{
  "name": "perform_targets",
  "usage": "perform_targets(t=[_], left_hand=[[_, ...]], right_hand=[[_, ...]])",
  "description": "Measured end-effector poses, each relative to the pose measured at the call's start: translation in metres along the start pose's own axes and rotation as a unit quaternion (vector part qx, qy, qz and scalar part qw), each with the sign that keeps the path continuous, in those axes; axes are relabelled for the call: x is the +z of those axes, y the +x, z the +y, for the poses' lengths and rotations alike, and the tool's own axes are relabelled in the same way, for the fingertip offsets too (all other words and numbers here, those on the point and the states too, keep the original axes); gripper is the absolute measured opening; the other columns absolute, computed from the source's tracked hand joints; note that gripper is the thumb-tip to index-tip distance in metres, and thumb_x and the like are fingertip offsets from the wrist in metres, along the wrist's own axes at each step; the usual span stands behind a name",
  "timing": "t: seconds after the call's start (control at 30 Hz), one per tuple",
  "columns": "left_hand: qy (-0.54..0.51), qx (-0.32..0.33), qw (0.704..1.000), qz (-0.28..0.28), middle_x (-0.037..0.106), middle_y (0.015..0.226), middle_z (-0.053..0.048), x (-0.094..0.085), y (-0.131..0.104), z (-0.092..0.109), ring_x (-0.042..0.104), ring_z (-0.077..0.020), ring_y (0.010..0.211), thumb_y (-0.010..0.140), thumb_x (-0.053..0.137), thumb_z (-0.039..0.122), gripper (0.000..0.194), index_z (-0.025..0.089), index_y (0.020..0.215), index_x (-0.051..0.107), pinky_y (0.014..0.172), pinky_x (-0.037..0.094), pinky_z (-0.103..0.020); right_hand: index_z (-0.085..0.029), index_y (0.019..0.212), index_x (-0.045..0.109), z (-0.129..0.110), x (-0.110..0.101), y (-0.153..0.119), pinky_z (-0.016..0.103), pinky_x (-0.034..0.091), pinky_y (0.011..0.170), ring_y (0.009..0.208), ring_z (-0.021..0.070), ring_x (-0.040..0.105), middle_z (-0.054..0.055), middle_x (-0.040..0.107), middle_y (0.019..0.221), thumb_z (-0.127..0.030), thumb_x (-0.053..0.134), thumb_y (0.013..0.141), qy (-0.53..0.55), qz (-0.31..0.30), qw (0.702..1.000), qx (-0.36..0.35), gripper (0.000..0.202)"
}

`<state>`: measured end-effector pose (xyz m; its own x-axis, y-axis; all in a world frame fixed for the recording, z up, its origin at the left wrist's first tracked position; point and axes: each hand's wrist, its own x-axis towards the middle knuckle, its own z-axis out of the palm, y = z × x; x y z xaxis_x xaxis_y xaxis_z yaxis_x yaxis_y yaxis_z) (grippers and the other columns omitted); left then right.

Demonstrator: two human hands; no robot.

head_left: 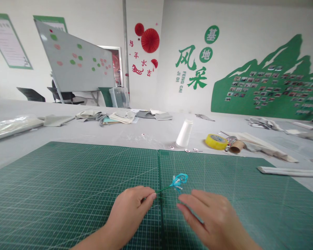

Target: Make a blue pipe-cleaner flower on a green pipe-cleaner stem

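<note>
A small craft flower (179, 180) with blue looped petals and pale beaded strands stands out over the green mats on a thin green stem (163, 189). The stem's lower end is pinched between the thumb and forefinger of my left hand (133, 208). Just below and to the right of the bloom is my right hand (208, 215), its thumb and forefinger slightly apart with nothing visible between them. Whether its fingertips touch a lower petal is too blurred to make out.
Two green cutting mats (94, 173) lie side by side under my hands. Beyond them stand a white thread cone (184, 133), a yellow tape roll (216, 141) and a cardboard tube (236, 147). Fabric scraps (122, 117) lie along the back, and a white rolled strip (289, 172) is at right.
</note>
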<state>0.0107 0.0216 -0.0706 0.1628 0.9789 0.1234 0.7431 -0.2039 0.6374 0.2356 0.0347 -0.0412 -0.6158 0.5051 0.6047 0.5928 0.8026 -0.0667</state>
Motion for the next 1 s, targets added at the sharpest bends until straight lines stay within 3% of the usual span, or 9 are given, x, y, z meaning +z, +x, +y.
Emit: perform_targets(t=[0.13, 0.2, 0.33, 0.4, 0.5, 0.6, 0.8, 0.9, 1.0], left_hand=[[-0.011, -0.021, 1.0, -0.008, 0.048, 0.06, 0.004, -0.001, 0.001, 0.0, 0.047, -0.014, 0.059, 0.093, 0.044, 0.03, 0.037, 0.019, 0.058, 0.037, 0.055, 0.026, -0.025], [-0.019, -0.027, 0.999, -0.006, 0.044, 0.058, 0.005, 0.0, 0.001, -0.001, 0.044, -0.0136, 0.057, 0.092, 0.043, 0.03, 0.038, 0.019, 0.058, 0.033, 0.054, 0.024, -0.025], [-0.031, -0.033, 0.999, 0.004, 0.037, 0.057, 0.005, 0.001, 0.001, -0.003, 0.04, -0.0132, 0.056, 0.094, 0.041, 0.029, 0.037, 0.02, 0.06, 0.029, 0.052, 0.023, -0.025], [-0.037, -0.033, 0.999, 0.008, 0.036, 0.057, 0.005, 0.001, 0.002, -0.003, 0.039, -0.013, 0.056, 0.094, 0.041, 0.03, 0.038, 0.02, 0.06, 0.029, 0.053, 0.023, -0.025], [-0.043, -0.026, 0.999, 0.01, 0.038, 0.058, 0.005, 0.001, 0.002, -0.003, 0.04, -0.013, 0.057, 0.095, 0.042, 0.03, 0.038, 0.02, 0.06, 0.031, 0.053, 0.024, -0.025], [-0.051, -0.017, 0.998, 0.013, 0.04, 0.058, 0.005, 0.002, 0.001, -0.003, 0.041, -0.0134, 0.058, 0.095, 0.043, 0.03, 0.037, 0.02, 0.059, 0.036, 0.055, 0.026, -0.025], [-0.119, -0.001, 0.993, 0.026, 0.047, 0.059, 0.004, 0.0, -0.002, 0.005, 0.044, -0.0143, 0.06, 0.094, 0.046, 0.03, 0.036, 0.02, 0.059, 0.05, 0.057, 0.032, -0.023], [-0.17, 0.001, 0.985, 0.017, 0.054, 0.063, 0.002, -0.001, -0.006, 0.014, 0.049, -0.0154, 0.064, 0.094, 0.046, 0.033, 0.036, 0.019, 0.064, 0.059, 0.06, 0.036, -0.023], [-0.203, 0.01, 0.979, -0.011, 0.058, 0.065, 0.002, -0.001, -0.01, 0.021, 0.051, -0.0159, 0.066, 0.094, 0.045, 0.034, 0.035, 0.02, 0.067, 0.063, 0.061, 0.037, -0.023]], right_hand=[[-0.017, 0.081, 0.067, 0.018, -0.018, 0.001, 0.029, 0.036, 0.054, 0.052, 0.016, 0.057, 0.003, 0.063, 0.063, -0.026, 0.047, 0.097, -0.072, 0.088, 0.993, 0.044, 0.028], [-0.018, 0.074, 0.065, 0.022, -0.02, -0.001, 0.028, 0.035, 0.051, 0.047, 0.0147, 0.055, 0.001, 0.061, 0.058, -0.028, 0.047, 0.097, -0.084, 0.079, 0.989, 0.088, 0.032], [-0.021, 0.053, 0.058, 0.017, -0.014, -0.003, 0.026, 0.028, 0.042, 0.039, 0.0128, 0.051, -0.004, 0.058, 0.047, -0.027, 0.067, 0.081, -0.041, -0.165, 0.979, 0.111, 0.03], [-0.024, 0.055, 0.064, 0.011, -0.007, -0.002, 0.027, 0.033, 0.045, 0.046, 0.017, 0.058, -0.003, 0.066, 0.056, -0.028, 0.079, 0.069, -0.031, -0.236, 0.967, 0.095, 0.021], [-0.023, 0.066, 0.068, 0.002, 0.004, -0.003, 0.038, 0.045, 0.062, 0.066, 0.026, 0.064, 0.002, 0.069, 0.068, -0.032, 0.075, 0.076, -0.06, -0.151, 0.98, 0.112, 0.015], [-0.022, 0.091, 0.068, -0.006, 0.013, -0.007, 0.039, 0.049, 0.064, 0.069, 0.0236, 0.064, 0.004, 0.069, 0.077, -0.024, 0.054, 0.092, -0.01, -0.064, 0.993, 0.098, 0.014], [-0.016, 0.118, 0.061, -0.017, 0.032, -0.015, 0.033, 0.054, 0.08, 0.094, 0.022, 0.067, 0.01, 0.07, 0.105, -0.009, 0.042, 0.092, 0.135, -0.026, 0.986, 0.092, 0.034], [-0.018, 0.127, 0.056, -0.022, 0.041, -0.014, 0.038, 0.047, 0.097, 0.116, 0.026, 0.058, 0.013, 0.062, 0.126, -0.019, 0.058, 0.087, 0.24, -0.035, 0.957, 0.162, 0.04], [-0.021, 0.127, 0.054, -0.031, 0.049, -0.012, 0.04, 0.046, 0.097, 0.115, 0.0271, 0.057, 0.012, 0.06, 0.127, -0.03, 0.067, 0.082, 0.414, -0.046, 0.878, 0.235, 0.048]])
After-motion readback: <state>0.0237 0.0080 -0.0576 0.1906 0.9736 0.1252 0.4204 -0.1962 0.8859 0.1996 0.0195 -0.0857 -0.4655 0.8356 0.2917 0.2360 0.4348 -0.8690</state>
